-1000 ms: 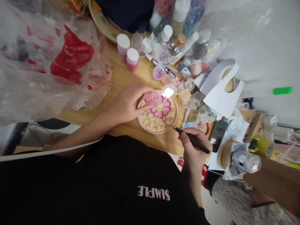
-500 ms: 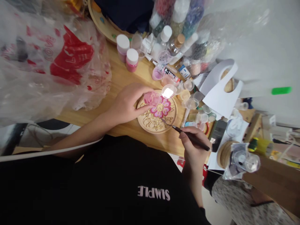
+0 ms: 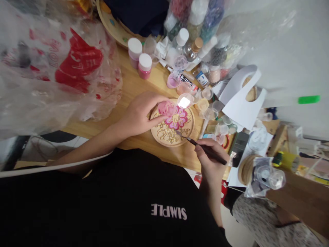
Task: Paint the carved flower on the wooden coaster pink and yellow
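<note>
- Clock directions are taken about the centre of the round wooden board, with 12 at the top of the view.
- The board lies on the wooden table, near its front edge; it bears raised gold outlines and, just above centre, a flower coloured pink and magenta.
- Left hand, at 9 to 10 o'clock: thumb and forefinger are parted around a small pink cup, pinching it at 11 o'clock over the board. Whether the cup rests on the wood cannot be told.
- Right hand, at 4 o'clock: fingertips pinch a dark-handled tool, slanted so that its thin metal tip points at the gold lines below the flower. Contact of the tip cannot be told.
- Bright-lit clear cup: 1 o'clock, at the rim.
- Two white-lidded jars: 11 o'clock, apart from the board.
</note>
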`<act>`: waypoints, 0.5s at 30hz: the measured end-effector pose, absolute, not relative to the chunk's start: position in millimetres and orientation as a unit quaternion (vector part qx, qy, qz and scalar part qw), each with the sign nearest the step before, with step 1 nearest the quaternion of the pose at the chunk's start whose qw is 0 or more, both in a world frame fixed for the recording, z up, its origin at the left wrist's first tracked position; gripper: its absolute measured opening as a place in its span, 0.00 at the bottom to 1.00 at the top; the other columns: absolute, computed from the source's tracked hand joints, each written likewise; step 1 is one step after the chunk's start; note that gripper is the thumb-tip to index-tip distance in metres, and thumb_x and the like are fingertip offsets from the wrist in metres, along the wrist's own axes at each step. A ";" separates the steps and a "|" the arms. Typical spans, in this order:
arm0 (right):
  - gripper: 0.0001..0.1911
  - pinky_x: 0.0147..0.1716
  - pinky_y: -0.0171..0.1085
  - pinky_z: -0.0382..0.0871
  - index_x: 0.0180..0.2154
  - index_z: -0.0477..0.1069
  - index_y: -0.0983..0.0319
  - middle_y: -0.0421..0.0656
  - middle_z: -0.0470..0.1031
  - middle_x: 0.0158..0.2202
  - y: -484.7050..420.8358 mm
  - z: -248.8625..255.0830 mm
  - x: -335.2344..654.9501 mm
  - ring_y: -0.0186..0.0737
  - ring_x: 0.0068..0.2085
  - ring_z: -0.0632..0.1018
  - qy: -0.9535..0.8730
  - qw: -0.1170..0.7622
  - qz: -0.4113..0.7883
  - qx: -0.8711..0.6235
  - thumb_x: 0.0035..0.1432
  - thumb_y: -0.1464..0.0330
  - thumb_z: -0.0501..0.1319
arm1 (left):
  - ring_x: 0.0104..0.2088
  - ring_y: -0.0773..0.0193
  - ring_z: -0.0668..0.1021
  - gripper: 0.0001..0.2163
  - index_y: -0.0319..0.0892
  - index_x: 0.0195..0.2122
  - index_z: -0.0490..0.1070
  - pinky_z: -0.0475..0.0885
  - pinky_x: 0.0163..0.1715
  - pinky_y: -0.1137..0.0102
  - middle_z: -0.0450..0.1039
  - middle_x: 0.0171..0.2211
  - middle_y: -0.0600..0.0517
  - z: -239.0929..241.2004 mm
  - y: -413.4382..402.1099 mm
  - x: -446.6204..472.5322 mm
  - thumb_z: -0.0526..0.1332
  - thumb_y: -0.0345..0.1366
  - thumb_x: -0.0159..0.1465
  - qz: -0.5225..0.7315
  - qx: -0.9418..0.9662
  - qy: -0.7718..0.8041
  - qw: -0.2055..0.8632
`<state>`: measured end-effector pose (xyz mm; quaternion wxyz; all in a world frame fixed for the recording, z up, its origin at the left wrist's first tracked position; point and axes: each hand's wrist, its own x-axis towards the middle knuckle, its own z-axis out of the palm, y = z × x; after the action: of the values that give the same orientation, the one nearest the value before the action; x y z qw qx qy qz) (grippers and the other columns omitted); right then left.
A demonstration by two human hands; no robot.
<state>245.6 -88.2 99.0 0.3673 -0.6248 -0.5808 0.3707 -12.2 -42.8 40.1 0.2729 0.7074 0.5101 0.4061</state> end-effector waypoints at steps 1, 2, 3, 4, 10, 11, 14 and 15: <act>0.02 0.30 0.35 0.80 0.31 0.80 0.57 0.38 0.80 0.29 -88.3 98.7 245.7 0.36 0.31 0.82 -0.580 0.364 0.370 -0.628 0.53 0.70 0.69 | 0.50 0.51 0.81 0.12 0.46 0.51 0.73 0.77 0.53 0.55 0.80 0.48 0.45 40.2 -42.7 -12.2 0.66 0.41 0.67 0.405 0.707 0.511 0.274; 0.01 0.30 0.35 0.80 0.31 0.80 0.57 0.38 0.80 0.29 -88.4 98.5 245.8 0.37 0.31 0.82 -0.579 0.361 0.370 -0.630 0.53 0.69 0.69 | 0.50 0.51 0.81 0.12 0.46 0.51 0.73 0.77 0.53 0.54 0.80 0.48 0.45 40.2 -42.7 -12.3 0.66 0.41 0.67 0.404 0.706 0.512 0.276; 0.01 0.30 0.35 0.80 0.31 0.80 0.57 0.39 0.80 0.29 -88.4 98.4 245.7 0.37 0.31 0.82 -0.578 0.360 0.370 -0.631 0.53 0.69 0.69 | 0.50 0.51 0.81 0.12 0.46 0.51 0.73 0.77 0.53 0.55 0.80 0.48 0.46 40.1 -42.6 -12.3 0.66 0.41 0.67 0.403 0.706 0.513 0.276; 0.01 0.30 0.35 0.80 0.31 0.80 0.57 0.39 0.80 0.29 -88.4 98.4 245.6 0.37 0.31 0.82 -0.578 0.359 0.370 -0.633 0.53 0.69 0.69 | 0.50 0.51 0.81 0.12 0.46 0.51 0.73 0.77 0.52 0.55 0.80 0.48 0.46 39.8 -42.6 -12.4 0.65 0.41 0.67 0.402 0.706 0.514 0.276; 0.01 0.29 0.34 0.79 0.30 0.79 0.57 0.38 0.79 0.28 -88.4 99.4 245.1 0.36 0.30 0.81 -0.581 0.361 0.366 -0.631 0.52 0.70 0.69 | 0.50 0.52 0.81 0.12 0.46 0.51 0.72 0.77 0.52 0.55 0.80 0.48 0.46 38.1 -42.9 -12.2 0.65 0.39 0.67 0.411 0.707 0.508 0.272; 0.02 0.29 0.34 0.79 0.30 0.79 0.57 0.38 0.79 0.28 -88.5 99.6 245.1 0.36 0.30 0.81 -0.582 0.363 0.368 -0.628 0.52 0.70 0.69 | 0.50 0.52 0.81 0.12 0.46 0.51 0.72 0.76 0.53 0.55 0.80 0.48 0.46 38.1 -42.9 -12.1 0.65 0.38 0.67 0.410 0.706 0.508 0.274; 0.03 0.29 0.34 0.78 0.31 0.80 0.57 0.38 0.79 0.29 -88.3 100.6 244.7 0.36 0.31 0.81 -0.584 0.366 0.373 -0.621 0.52 0.71 0.69 | 0.50 0.52 0.81 0.12 0.46 0.51 0.72 0.77 0.53 0.55 0.80 0.48 0.45 38.9 -43.1 -12.3 0.65 0.38 0.67 0.409 0.705 0.510 0.275; 0.03 0.30 0.34 0.78 0.31 0.80 0.57 0.38 0.79 0.29 -88.2 101.0 244.4 0.36 0.31 0.82 -0.585 0.366 0.374 -0.620 0.52 0.71 0.69 | 0.50 0.52 0.82 0.12 0.46 0.51 0.72 0.77 0.53 0.55 0.80 0.48 0.45 39.3 -43.1 -12.5 0.66 0.38 0.67 0.410 0.706 0.509 0.273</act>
<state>244.4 -88.2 101.0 0.3659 -0.6199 -0.5848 0.3739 -12.5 -43.1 39.3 0.2726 0.7059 0.5088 0.4105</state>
